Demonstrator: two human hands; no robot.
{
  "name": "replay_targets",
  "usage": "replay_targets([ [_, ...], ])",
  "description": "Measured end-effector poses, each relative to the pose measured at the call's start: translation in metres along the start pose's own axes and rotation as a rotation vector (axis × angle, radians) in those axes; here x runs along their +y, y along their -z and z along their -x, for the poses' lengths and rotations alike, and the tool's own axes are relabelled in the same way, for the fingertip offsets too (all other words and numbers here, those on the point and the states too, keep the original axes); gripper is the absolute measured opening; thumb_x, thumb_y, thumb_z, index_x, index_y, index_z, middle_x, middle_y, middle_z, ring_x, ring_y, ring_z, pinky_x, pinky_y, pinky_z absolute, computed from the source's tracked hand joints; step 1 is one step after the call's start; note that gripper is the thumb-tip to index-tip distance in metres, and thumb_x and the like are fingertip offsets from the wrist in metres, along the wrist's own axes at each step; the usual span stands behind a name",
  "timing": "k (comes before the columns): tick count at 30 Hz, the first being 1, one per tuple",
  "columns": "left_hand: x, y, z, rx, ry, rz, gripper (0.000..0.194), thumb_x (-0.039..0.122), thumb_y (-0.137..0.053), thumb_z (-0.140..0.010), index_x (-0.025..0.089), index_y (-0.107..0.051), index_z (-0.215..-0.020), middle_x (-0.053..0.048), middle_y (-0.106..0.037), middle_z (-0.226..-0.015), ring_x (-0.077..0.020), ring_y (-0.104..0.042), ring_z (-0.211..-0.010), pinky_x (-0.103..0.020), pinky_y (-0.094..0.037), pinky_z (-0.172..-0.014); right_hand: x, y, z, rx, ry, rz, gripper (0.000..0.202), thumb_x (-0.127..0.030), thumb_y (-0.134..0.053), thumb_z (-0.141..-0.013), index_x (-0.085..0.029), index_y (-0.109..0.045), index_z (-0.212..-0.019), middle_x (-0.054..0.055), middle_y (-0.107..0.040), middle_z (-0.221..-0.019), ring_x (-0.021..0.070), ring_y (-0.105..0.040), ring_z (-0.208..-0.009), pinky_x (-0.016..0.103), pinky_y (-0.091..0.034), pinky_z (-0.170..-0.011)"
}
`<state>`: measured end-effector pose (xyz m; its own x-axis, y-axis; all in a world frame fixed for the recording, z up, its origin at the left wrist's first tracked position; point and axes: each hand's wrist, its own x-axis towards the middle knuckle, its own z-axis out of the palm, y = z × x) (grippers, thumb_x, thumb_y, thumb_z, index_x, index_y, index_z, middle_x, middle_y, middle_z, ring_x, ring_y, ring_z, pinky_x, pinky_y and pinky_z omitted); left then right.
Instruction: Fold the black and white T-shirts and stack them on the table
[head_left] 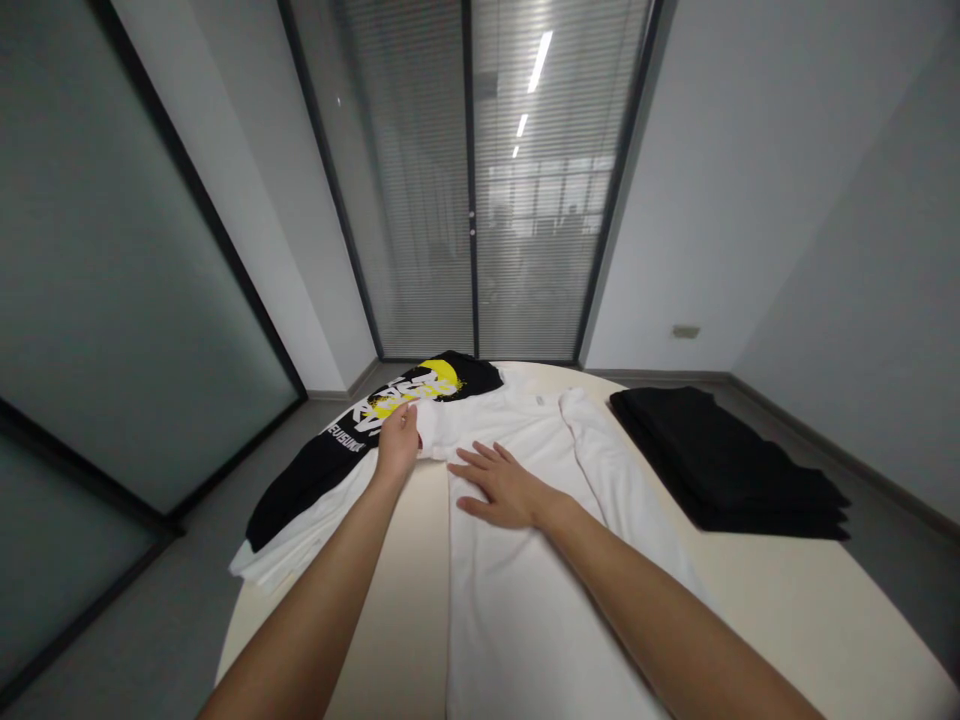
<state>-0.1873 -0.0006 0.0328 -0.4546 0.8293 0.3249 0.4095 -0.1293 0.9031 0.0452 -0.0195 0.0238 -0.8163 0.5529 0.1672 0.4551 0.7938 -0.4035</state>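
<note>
On a pale table (757,600) with a curved edge, a white shirt (525,610) lies spread straight ahead, a small label (540,400) near its far end. The left hand (399,437) is closed on the end of the sleeve (444,425); the right hand (497,487) rests palm down on the shirt, fingers fanned wide. Light, even pressure from that palm should prevent wrinkles, and the sleeve is best held level, without twisting. Leftward, a black printed shirt (300,492) overlaps white cloth (300,545); rightward sits folded black fabric (720,460)
</note>
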Motion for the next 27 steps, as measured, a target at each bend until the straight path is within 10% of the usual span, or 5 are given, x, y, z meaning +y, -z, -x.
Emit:
replay_targets([
  [5, 0.013, -0.016, 0.01, -0.172, 0.043, 0.109, 0.046, 0.047, -0.049, -0.099, 0.014, -0.065, -0.127, -0.001, -0.067, -0.066, -0.0162, -0.065, -0.052, -0.029, -0.057, -0.055, 0.004, -0.006, -0.01, 0.275, -0.173, -0.193, 0.041, -0.039, -0.046, -0.102, -0.017, -0.056, -0.134, 0.014, -0.069, -0.126, 0.0262, -0.061, -0.121, 0.045, -0.039, -0.11],
  [11, 0.021, -0.031, 0.027, -0.395, 0.056, 0.298, 0.052, 0.049, -0.05, -0.099, 0.02, -0.051, -0.142, -0.011, -0.075, -0.103, -0.0151, -0.071, -0.065, -0.027, -0.056, -0.061, 0.016, -0.005, -0.015, 0.495, -0.439, -0.33, 0.053, -0.047, -0.035, -0.105, -0.015, -0.044, -0.146, 0.01, -0.073, -0.102, 0.0232, -0.067, -0.098, 0.034, -0.048, -0.09],
  [16, 0.003, -0.026, 0.028, -0.319, -0.11, 0.054, 0.037, 0.037, -0.045, -0.099, 0.018, -0.057, -0.128, -0.01, -0.074, -0.106, -0.0145, -0.068, -0.074, -0.027, -0.053, -0.068, 0.021, -0.003, -0.013, 0.48, -0.433, -0.223, 0.054, -0.039, -0.049, -0.1, -0.017, -0.047, -0.148, 0.004, -0.07, -0.082, 0.0235, -0.067, -0.084, 0.034, -0.049, -0.082],
  [27, -0.009, 0.007, 0.046, -0.542, -0.473, -0.272, 0.032, 0.018, -0.066, -0.081, 0.022, -0.067, -0.112, -0.008, -0.067, -0.115, -0.0241, -0.061, -0.111, -0.039, -0.048, -0.101, 0.028, -0.003, -0.013, 0.525, -0.392, -0.176, 0.04, -0.031, -0.047, -0.097, -0.016, -0.063, -0.131, 0.011, -0.073, -0.115, 0.0239, -0.065, -0.107, 0.037, -0.048, -0.097],
])
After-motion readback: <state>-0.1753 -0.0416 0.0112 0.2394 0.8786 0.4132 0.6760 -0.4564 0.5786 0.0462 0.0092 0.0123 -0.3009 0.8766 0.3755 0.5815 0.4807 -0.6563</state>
